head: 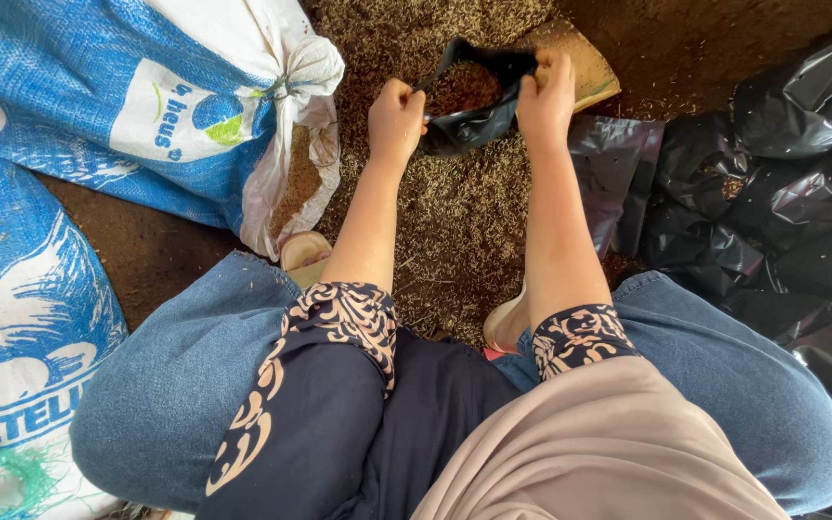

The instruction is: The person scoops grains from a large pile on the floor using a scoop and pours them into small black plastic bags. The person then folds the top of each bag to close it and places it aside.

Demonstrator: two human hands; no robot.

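A small black plastic bag (464, 130) stands open on the ground ahead of me, holding brown soil-like material (464, 87). My left hand (396, 120) grips the bag's left rim with closed fingers. My right hand (545, 96) pinches the right rim, and the mouth is stretched between the two. The bag sits on a spread of husk-like litter (455, 221) covering the ground.
A large blue woven sack (98, 96) with a white liner lies at the left, spilling husks. Another blue sack (21, 318) sits at the near left. A heap of empty black plastic bags (782, 212) is on the right. My knees in denim frame the bottom.
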